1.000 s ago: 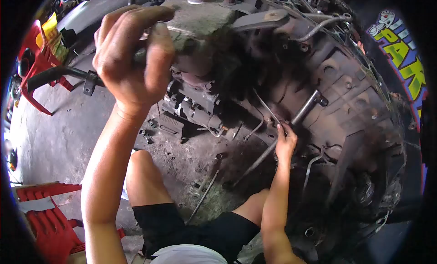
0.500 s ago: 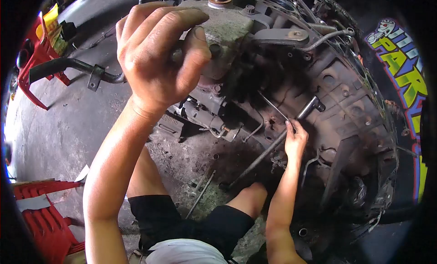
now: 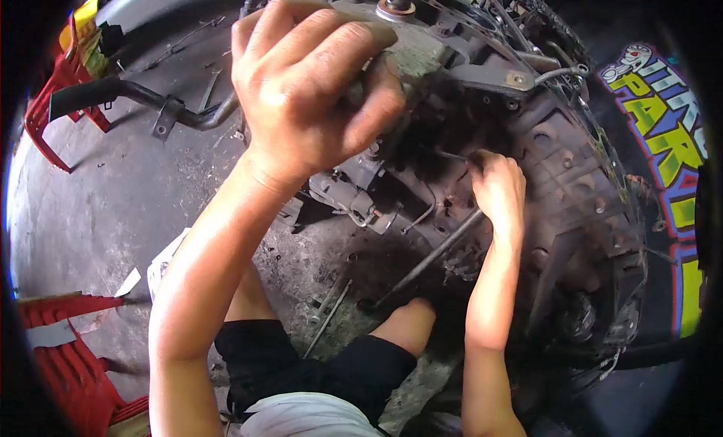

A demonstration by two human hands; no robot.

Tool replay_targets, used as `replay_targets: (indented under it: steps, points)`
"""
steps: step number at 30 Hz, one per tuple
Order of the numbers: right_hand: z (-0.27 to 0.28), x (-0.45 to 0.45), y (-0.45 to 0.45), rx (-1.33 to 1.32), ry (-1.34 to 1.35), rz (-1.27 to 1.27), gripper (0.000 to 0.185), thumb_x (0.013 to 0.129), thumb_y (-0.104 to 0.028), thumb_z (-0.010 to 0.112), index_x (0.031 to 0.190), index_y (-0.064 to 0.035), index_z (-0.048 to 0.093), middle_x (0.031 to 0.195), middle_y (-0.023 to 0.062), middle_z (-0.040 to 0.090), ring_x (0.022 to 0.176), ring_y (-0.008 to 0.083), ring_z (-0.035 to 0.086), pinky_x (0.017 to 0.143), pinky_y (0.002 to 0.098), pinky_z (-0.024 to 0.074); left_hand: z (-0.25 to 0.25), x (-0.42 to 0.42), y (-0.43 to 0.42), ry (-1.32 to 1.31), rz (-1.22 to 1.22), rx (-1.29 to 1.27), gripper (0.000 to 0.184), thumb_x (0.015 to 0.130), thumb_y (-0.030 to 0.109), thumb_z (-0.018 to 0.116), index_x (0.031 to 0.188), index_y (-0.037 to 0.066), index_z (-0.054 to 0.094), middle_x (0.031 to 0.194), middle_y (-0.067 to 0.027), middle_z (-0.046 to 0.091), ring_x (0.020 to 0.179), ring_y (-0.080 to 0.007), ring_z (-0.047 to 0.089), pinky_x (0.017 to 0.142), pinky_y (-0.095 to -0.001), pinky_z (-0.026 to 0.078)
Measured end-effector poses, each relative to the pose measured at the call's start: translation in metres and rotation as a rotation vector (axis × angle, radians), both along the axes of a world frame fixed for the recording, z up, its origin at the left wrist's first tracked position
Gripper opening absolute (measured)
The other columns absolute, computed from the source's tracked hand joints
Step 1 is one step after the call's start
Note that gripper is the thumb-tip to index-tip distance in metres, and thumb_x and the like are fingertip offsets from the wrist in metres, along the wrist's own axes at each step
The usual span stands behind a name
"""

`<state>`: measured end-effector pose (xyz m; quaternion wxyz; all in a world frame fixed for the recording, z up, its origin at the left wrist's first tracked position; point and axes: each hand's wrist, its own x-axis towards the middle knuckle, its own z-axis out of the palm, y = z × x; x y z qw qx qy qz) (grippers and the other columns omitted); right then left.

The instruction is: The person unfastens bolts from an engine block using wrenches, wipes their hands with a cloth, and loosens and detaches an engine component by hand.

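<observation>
My left hand (image 3: pixel 312 83) is raised close to the camera, its fingers curled over the top of the large greasy metal casting (image 3: pixel 414 45); what lies under the fingers is hidden. Lower right, my right hand (image 3: pixel 498 184) has its fingers closed on a thin metal rod (image 3: pixel 452 157) that points into the dark recess of the engine block (image 3: pixel 557 158). Below this hand, a long metal bar (image 3: pixel 433 258) slants down toward the floor, its upper end behind the hand.
A cylindrical part (image 3: pixel 339 192) sits below the casting. Between my knees lies a thin rod (image 3: pixel 328 320) on the floor. A bent black pipe (image 3: pixel 135 94) extends at the left, with red chairs (image 3: pixel 60 90) beyond. A lettered banner (image 3: pixel 663 128) is at the right.
The view has shifted, and my left hand appears farther right. My right hand has moved up along the thin rod, toward the recess, and now covers the long bar's upper end.
</observation>
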<state>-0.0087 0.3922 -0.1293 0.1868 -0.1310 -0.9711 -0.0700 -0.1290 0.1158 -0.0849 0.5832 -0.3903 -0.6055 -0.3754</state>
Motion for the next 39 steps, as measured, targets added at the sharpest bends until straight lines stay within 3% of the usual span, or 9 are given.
replay_targets:
  steps: [8,13,18,22,25,31,34,36,39]
  points:
    - [0.014,-0.03,-0.019,0.168,-0.11,-0.017,0.016,0.08,-0.021,0.066,0.082,-0.0051,0.066,0.083,0.0209,0.066,0.081,0.0394,0.066,0.07,0.0486,0.0517,-0.008,-0.005,0.003,-0.003,-0.013,0.065,0.016,0.068,0.008,0.062,0.082,0.006,0.069,0.079,-0.0064,0.067,0.077,-0.0229,0.061,0.074,-0.0313,0.043]
    - [0.014,-0.038,-0.026,0.206,-0.125,-0.046,0.01,0.078,-0.011,0.062,0.08,-0.0033,0.068,0.082,0.0209,0.067,0.081,0.0387,0.067,0.071,0.0472,0.0533,-0.012,-0.004,0.005,-0.007,-0.008,0.096,0.018,0.069,0.005,0.059,0.084,0.004,0.069,0.081,-0.0075,0.068,0.077,-0.0244,0.062,0.074,-0.0322,0.046]
    - [-0.001,-0.026,-0.002,0.02,0.124,0.128,0.022,0.085,-0.024,0.063,0.094,-0.0037,0.064,0.076,0.0197,0.066,0.074,0.0412,0.066,0.066,0.0493,0.0521,-0.008,-0.002,0.005,-0.05,-0.057,0.049,0.021,0.065,0.014,0.065,0.085,0.009,0.069,0.081,-0.0042,0.066,0.081,-0.0233,0.06,0.076,-0.0352,0.045]
    - [-0.014,-0.024,-0.019,-0.052,0.348,0.1,0.033,0.092,-0.031,0.058,0.111,-0.005,0.061,0.105,0.0175,0.059,0.099,0.0376,0.054,0.082,0.0463,0.0465,-0.005,-0.002,0.002,-0.072,-0.054,0.043,0.024,0.064,0.018,0.067,0.087,0.012,0.069,0.083,-0.0007,0.066,0.083,-0.022,0.06,0.079,-0.0369,0.042]
    - [-0.027,-0.039,-0.02,-0.066,0.6,0.238,0.039,0.083,-0.01,0.055,0.122,-0.005,0.057,0.108,0.018,0.058,0.102,0.0385,0.052,0.091,0.0452,0.0426,-0.005,0.001,-0.002,-0.087,-0.037,0.031,0.024,0.067,0.014,0.064,0.09,0.009,0.069,0.084,-0.0039,0.067,0.085,-0.0228,0.061,0.08,-0.0344,0.041]
    - [-0.022,-0.04,-0.014,-0.282,0.593,0.396,0.045,0.08,-0.003,0.049,0.124,-0.0034,0.056,0.115,0.0195,0.057,0.105,0.0389,0.05,0.095,0.0441,0.0409,-0.016,0.011,0.012,0.243,0.198,0.242,0.036,0.062,0.019,0.07,0.098,0.017,0.068,0.095,-0.0017,0.063,0.086,-0.0227,0.057,0.079,-0.0382,0.039]
    - [-0.026,-0.044,-0.006,-0.456,0.673,0.501,0.042,0.086,-0.009,0.048,0.127,-0.0035,0.053,0.118,0.0193,0.058,0.109,0.0383,0.051,0.097,0.0432,0.0395,-0.066,0.062,0.03,0.081,-0.229,-0.286,0.043,0.064,0.022,0.072,0.106,0.015,0.065,0.096,-0.0033,0.061,0.088,-0.0229,0.057,0.084,-0.0418,0.043]
    - [-0.027,-0.04,-0.006,-0.584,0.674,0.493,0.041,0.094,-0.018,0.047,0.132,-0.0033,0.05,0.126,0.0187,0.055,0.117,0.0358,0.049,0.102,0.0419,0.0359,-0.103,0.058,0.072,-0.171,-0.21,-0.549,0.048,0.066,0.026,0.072,0.108,0.007,0.062,0.097,-0.01,0.06,0.096,-0.0279,0.057,0.094,-0.0422,0.042]
    - [-0.029,-0.037,-0.001,-0.841,0.665,0.575,0.05,0.099,-0.034,0.039,0.138,-0.0037,0.044,0.14,0.0167,0.045,0.13,0.0316,0.039,0.109,0.04,0.027,-0.118,0.043,0.117,-0.286,-0.077,-0.573,0.059,0.066,0.036,0.072,0.114,0.003,0.06,0.098,-0.0133,0.061,0.101,-0.0322,0.056,0.1,-0.0456,0.038]
